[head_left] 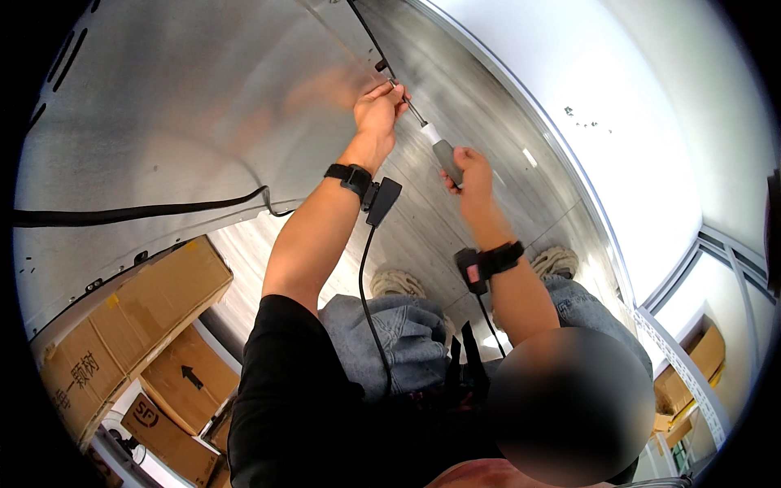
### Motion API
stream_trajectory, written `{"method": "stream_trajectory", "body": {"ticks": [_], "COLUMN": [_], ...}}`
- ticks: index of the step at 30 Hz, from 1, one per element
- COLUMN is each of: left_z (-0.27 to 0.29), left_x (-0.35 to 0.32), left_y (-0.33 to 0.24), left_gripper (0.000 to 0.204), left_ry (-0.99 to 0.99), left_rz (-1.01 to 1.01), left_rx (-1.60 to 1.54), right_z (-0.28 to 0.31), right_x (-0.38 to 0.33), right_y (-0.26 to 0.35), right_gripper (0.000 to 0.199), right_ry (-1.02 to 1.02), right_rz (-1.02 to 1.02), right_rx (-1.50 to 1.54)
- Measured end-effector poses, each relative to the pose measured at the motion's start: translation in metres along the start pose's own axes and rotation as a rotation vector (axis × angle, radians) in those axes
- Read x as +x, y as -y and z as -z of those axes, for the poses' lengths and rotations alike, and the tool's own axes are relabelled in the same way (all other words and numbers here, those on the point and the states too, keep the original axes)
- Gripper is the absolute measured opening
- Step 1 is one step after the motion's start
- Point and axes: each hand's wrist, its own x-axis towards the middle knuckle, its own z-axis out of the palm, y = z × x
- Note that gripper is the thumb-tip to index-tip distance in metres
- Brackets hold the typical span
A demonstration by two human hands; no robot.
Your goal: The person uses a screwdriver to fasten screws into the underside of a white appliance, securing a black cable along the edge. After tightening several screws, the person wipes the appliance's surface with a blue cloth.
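My right hand [472, 172] is wrapped round the grey handle of a screwdriver [444, 153], which has a white collar and a thin metal shaft. The shaft slants up and left toward the edge of a large grey metal panel [220, 106]. Close to the shaft's far end, my left hand [379, 112] has its fingertips pinched together around it. Whether a screw is also between those fingers is hidden. Just beyond them, a small dark fitting [381, 65] sits at the panel's edge.
A black cable [138, 213] crosses the panel from the left. Cardboard boxes [134, 305] are stacked at the lower left. A white wall panel [618, 122] curves along the right, near a metal frame [679, 366]. Grey plank flooring [455, 73] shows between. Wrist straps [351, 177] trail cords.
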Motion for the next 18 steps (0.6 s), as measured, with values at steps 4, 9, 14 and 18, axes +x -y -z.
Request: {"method": "stream_trajectory", "body": {"ticks": [4, 9, 14, 18], "left_z": [0.002, -0.003, 0.004, 0.001], "left_x": [0.0, 0.002, 0.002, -0.002], "left_y": [-0.001, 0.0, -0.001, -0.003], "left_gripper": [0.005, 0.006, 0.007, 0.008], "left_ry": [-0.007, -0.032, 0.012, -0.016], "left_rz": [-0.006, 0.007, -0.001, -0.003], "left_rx": [-0.019, -0.02, -0.029, -0.025], "right_z": [0.016, -0.004, -0.004, 0.0], "right_x": [0.001, 0.003, -0.003, -0.002], "right_y": [0.04, -0.005, 0.035, 0.038], "right_gripper": [0.032, 0.032, 0.035, 0.032], "right_ry": [0.207, -0.275, 0.042, 0.032], "right_rz": [-0.335, 0.738, -0.244, 0.019], "right_rx": [0.198, -0.716, 0.002, -0.237]}}
